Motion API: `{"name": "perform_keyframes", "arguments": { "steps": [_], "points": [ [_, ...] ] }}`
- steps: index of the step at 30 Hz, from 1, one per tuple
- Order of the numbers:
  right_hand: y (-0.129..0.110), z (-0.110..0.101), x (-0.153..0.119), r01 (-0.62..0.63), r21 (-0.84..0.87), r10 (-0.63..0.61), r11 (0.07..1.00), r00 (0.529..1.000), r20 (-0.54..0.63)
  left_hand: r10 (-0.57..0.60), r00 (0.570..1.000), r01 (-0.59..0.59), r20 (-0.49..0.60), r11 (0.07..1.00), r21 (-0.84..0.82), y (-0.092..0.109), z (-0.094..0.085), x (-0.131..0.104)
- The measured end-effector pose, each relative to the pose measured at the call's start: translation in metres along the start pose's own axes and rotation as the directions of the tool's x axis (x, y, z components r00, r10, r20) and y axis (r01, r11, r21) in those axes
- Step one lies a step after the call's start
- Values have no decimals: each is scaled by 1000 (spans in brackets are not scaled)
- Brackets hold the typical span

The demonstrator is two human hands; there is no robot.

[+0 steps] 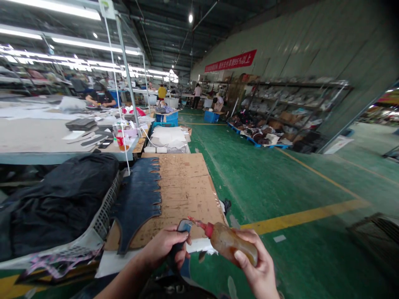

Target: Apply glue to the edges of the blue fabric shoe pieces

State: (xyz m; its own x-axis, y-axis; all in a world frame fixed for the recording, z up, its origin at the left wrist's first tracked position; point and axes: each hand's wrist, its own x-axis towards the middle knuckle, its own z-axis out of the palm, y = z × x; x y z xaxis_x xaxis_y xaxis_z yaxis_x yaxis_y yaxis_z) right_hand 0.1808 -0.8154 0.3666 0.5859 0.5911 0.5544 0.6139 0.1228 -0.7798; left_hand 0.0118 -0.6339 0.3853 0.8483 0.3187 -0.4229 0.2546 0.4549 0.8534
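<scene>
Left fingers [178,237]: we pinched a dark strip [184,226].
Right fingers [245,263]: we gripped the bottle [229,241], nozzle [201,224] at strip's end.
Cardboard [187,174]: dark-blue pieces [140,195] were laid out; our strip was not.

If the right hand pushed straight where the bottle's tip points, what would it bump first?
Probably the dark strip in the left hand. The bottle tip may be touching it; depth is unclear.
</scene>
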Motion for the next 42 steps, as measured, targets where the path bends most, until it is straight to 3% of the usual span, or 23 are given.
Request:
{"name": "perform_keyframes", "arguments": {
  "steps": [5,11,15,19,25,28,30,32,34,36,39,40,42],
  "points": [
    [-5,11,2,37,1,-37,999,996,76,19,999,-22,48,997,75,3,-8,-8],
    [-7,16,2,-40,11,39,999,999,14,7,999,-10,40,996,89,0,-18,-14],
    [-12,15,-3,-23,90,18,996,998,62,30,997,-39,76,993,114,4,-19,-16],
    [-11,19,-3,-26,64,20,998,995,93,24,996,-37,84,987,153,7,-16,-18],
    [2,10,-2,-195,85,200,977,978,-53,39,998,-47,56,986,162,5,-18,-20],
    [6,4,-5,-289,223,306,931,951,-47,68,997,-72,25,971,227,2,-17,-17],
    [6,3,-7,-351,319,375,880,927,-13,149,989,-135,-15,929,346,0,-16,-13],
    [6,3,-7,-400,382,419,833,907,36,286,957,-217,-49,819,531,-4,-17,-10],
    [5,4,-7,-426,398,433,813,898,76,441,896,-274,-45,632,725,-8,-22,-8],
    [5,4,-7,-436,390,433,811,896,101,600,800,-307,2,407,860,-14,-28,-6],
    [6,4,-7,-455,369,440,810,888,130,786,610,-322,98,133,937,-21,-37,-3],
    [6,4,-8,-460,364,443,810,886,135,813,569,-316,123,78,946,-23,-39,-2],
    [5,4,-11,-474,361,452,803,879,150,828,537,-299,160,10,954,-26,-39,-2]
  ]
}}
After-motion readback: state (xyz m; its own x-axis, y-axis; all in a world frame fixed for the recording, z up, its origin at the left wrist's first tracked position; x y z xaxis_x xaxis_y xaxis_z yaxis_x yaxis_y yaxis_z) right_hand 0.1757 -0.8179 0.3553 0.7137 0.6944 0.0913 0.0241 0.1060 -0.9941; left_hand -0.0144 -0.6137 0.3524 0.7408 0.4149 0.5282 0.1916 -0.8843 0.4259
